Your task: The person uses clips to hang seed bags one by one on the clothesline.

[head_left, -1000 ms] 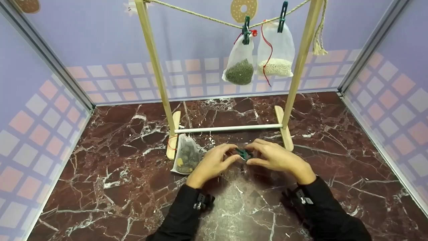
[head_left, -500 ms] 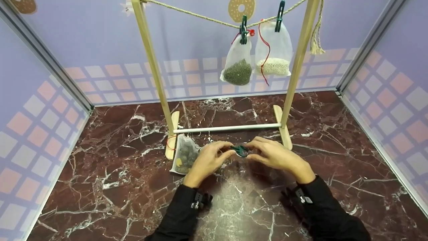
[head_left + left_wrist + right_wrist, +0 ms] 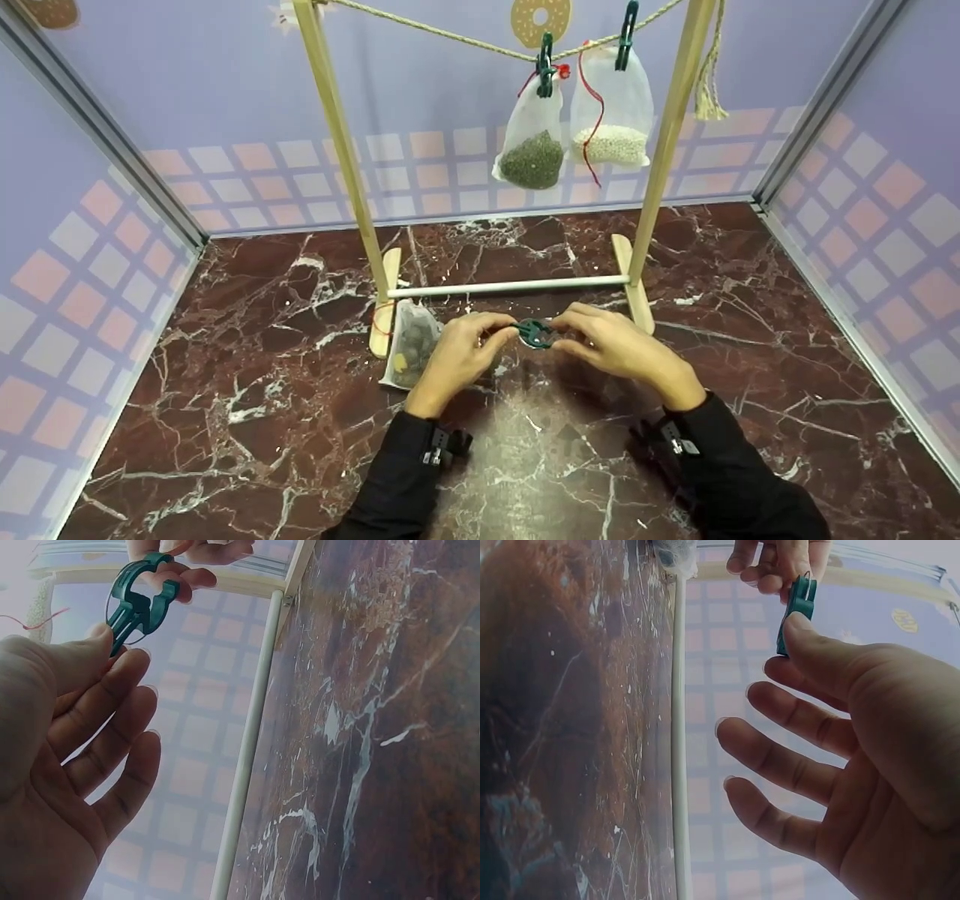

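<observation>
Marble tabletop, left hand and right hand both pinching green clip, grips clamped.

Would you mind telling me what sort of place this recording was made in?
It looks like a small staged booth rather than a real room: printed lilac wall panels with a checked pattern, a dark red marble-look floor, and a little wooden rack whose rope carries two pegged mesh bags.

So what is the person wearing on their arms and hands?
Long black sleeves cover both arms down to the wrists. A small black device with pale markings is strapped on each wrist. The left hand and right hand are bare, with no gloves or rings visible.
</observation>
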`<action>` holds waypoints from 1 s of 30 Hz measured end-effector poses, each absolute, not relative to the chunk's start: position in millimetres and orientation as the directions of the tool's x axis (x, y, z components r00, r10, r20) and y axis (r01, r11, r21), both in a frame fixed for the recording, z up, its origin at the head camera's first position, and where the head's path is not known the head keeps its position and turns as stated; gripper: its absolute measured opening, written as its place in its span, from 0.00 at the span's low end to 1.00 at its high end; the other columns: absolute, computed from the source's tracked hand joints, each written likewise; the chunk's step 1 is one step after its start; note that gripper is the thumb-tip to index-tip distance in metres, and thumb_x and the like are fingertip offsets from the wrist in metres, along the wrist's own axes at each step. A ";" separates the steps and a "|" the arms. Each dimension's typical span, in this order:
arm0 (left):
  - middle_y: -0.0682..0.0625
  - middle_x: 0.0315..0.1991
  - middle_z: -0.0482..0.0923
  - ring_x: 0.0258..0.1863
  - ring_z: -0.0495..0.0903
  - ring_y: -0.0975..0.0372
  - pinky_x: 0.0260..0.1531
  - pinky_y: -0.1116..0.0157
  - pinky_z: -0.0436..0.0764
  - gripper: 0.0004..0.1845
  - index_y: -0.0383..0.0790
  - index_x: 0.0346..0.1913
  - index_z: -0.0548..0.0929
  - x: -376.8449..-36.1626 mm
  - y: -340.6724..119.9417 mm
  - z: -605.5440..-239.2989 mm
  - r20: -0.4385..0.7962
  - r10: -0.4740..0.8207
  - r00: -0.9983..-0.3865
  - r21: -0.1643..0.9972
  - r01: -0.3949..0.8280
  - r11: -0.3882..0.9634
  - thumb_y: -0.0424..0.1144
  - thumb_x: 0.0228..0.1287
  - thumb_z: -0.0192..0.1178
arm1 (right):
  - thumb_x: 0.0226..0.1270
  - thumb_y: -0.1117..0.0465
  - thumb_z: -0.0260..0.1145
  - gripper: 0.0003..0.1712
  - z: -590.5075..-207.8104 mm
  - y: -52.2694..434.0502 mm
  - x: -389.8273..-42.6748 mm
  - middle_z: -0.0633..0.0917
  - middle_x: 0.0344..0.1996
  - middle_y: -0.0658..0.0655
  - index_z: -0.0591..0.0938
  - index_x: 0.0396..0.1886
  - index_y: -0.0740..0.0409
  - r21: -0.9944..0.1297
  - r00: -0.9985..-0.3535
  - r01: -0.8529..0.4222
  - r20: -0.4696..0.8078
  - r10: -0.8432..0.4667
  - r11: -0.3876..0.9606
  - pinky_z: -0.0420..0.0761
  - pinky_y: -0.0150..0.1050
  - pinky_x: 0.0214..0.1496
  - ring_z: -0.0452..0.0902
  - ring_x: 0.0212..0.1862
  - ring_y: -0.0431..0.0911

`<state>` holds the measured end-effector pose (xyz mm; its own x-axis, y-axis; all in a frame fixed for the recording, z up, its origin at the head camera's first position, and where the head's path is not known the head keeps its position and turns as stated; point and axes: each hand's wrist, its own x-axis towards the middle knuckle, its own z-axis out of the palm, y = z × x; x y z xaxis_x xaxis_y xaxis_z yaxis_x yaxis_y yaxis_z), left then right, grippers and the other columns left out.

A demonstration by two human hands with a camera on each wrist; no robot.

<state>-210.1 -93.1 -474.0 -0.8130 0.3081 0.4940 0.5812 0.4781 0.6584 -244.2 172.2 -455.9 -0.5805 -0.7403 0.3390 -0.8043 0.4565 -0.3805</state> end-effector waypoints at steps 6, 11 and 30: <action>0.49 0.42 0.88 0.42 0.85 0.59 0.49 0.59 0.82 0.10 0.38 0.46 0.88 -208.7 -94.3 -474.6 0.487 0.309 -0.817 0.660 0.576 0.482 0.40 0.71 0.64 | 0.71 0.56 0.69 0.15 -456.9 171.6 -242.2 0.84 0.42 0.54 0.84 0.51 0.59 -0.382 -0.577 -0.806 0.342 -0.742 0.451 0.84 0.40 0.40 0.82 0.37 0.47; 0.49 0.39 0.87 0.34 0.83 0.61 0.44 0.61 0.83 0.09 0.38 0.47 0.87 -208.8 -99.4 -470.8 0.451 0.294 -0.843 0.694 0.538 0.478 0.39 0.72 0.63 | 0.72 0.53 0.68 0.17 -454.8 171.1 -243.8 0.84 0.42 0.55 0.84 0.52 0.60 -0.372 -0.571 -0.813 0.362 -0.737 0.448 0.83 0.41 0.40 0.81 0.36 0.47; 0.49 0.38 0.88 0.33 0.83 0.61 0.33 0.64 0.84 0.09 0.36 0.47 0.88 -201.1 -178.0 -441.6 0.474 0.046 -0.879 0.739 0.426 0.522 0.37 0.71 0.65 | 0.75 0.52 0.64 0.19 -449.3 126.3 -260.5 0.86 0.45 0.56 0.83 0.55 0.62 -0.455 -0.640 -0.740 0.253 -0.725 0.494 0.84 0.44 0.48 0.84 0.42 0.48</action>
